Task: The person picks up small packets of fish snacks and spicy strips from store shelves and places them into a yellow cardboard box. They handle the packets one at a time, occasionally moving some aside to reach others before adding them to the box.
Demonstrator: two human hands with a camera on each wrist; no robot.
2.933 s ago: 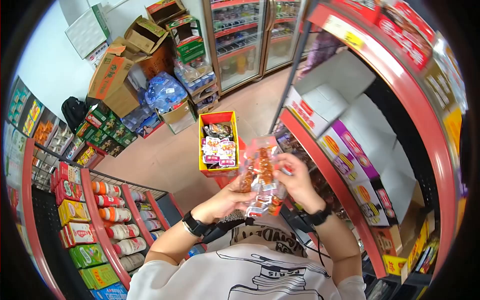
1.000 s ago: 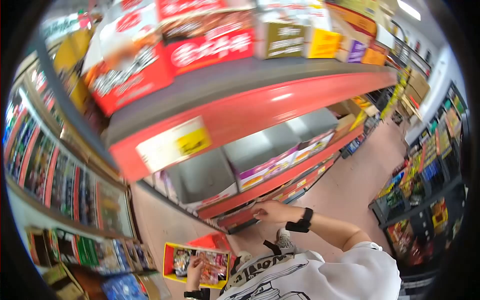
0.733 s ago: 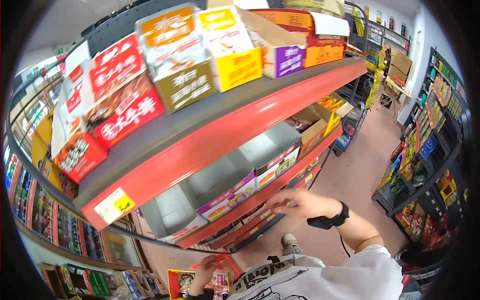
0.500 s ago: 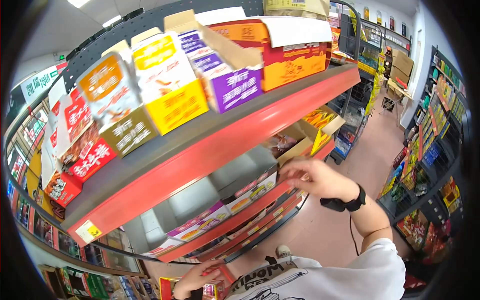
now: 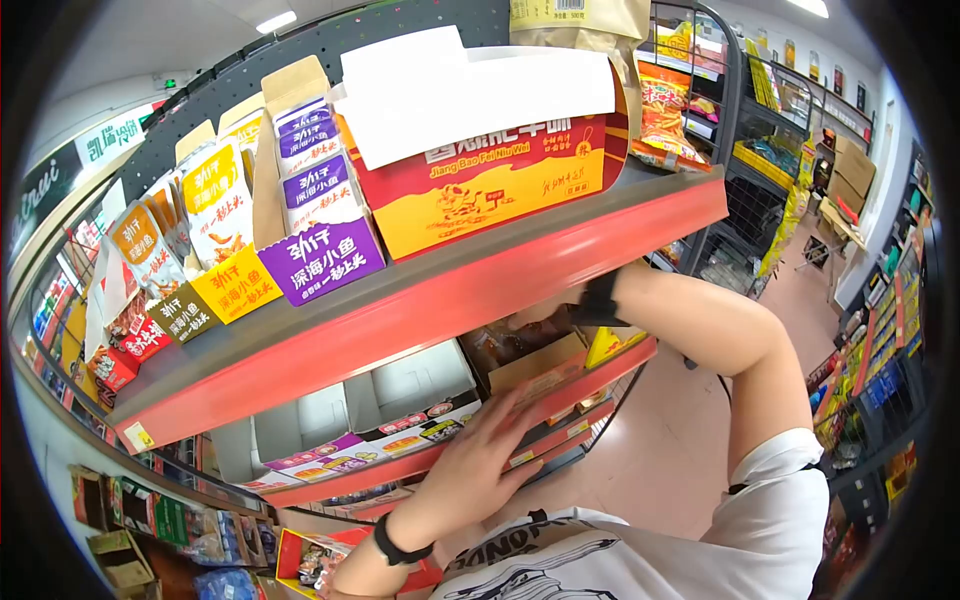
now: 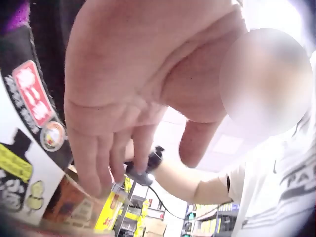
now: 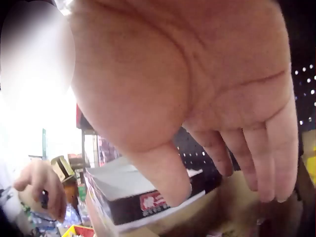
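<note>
A brown carton [image 5: 540,372] stands on the lower shelf beside grey-lined display boxes [image 5: 410,382]. My left hand [image 5: 462,482] is at its front edge, fingers extended, in the head view; whether they touch it I cannot tell. The left wrist view shows this palm [image 6: 143,84] holding nothing. Beneath the upper shelf, my right hand [image 5: 540,308] reaches over the carton, largely hidden by the shelf edge. In the right wrist view, that palm [image 7: 217,89] has loosely extended fingers above the carton's interior, next to a black-and-white box [image 7: 153,200], with nothing held.
The red-edged upper shelf [image 5: 420,310] overhangs the lower boxes and carries a red-and-yellow box [image 5: 490,190] and snack boxes [image 5: 325,258]. A yellow-rimmed crate [image 5: 290,560] sits low at left. An aisle floor [image 5: 650,430] lies at right, with more racks beyond.
The packets held in both hands earlier are no longer in them. The view has swung along the shelves. My right hand has moved under the upper shelf; my left has risen from the crate to the lower shelf.
</note>
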